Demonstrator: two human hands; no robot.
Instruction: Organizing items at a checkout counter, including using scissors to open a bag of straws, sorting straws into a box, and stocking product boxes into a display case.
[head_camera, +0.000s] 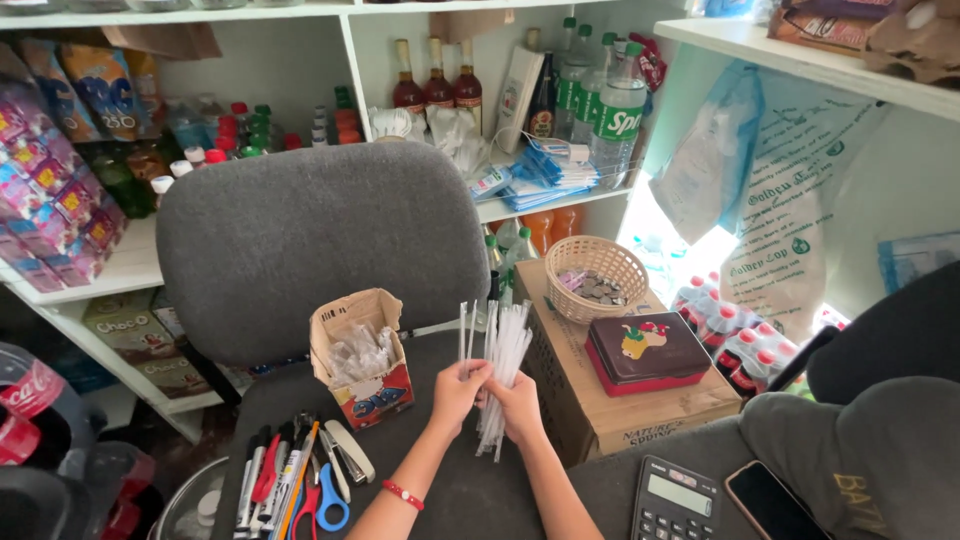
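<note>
A small shop's back corner: white shelves (500, 208) of bottled drinks (600, 100) and snack packets (50, 200), a coin basket (597, 278), a calculator (675, 500).

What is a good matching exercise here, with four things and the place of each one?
Things:
1. straws
2. basket
3. tin
4. calculator

Places:
A. on the carton, nearer the camera
B. in both hands
C. bottom edge, beside a phone
D. on the carton, far end

Pairs: 1-B, 2-D, 3-A, 4-C
</note>
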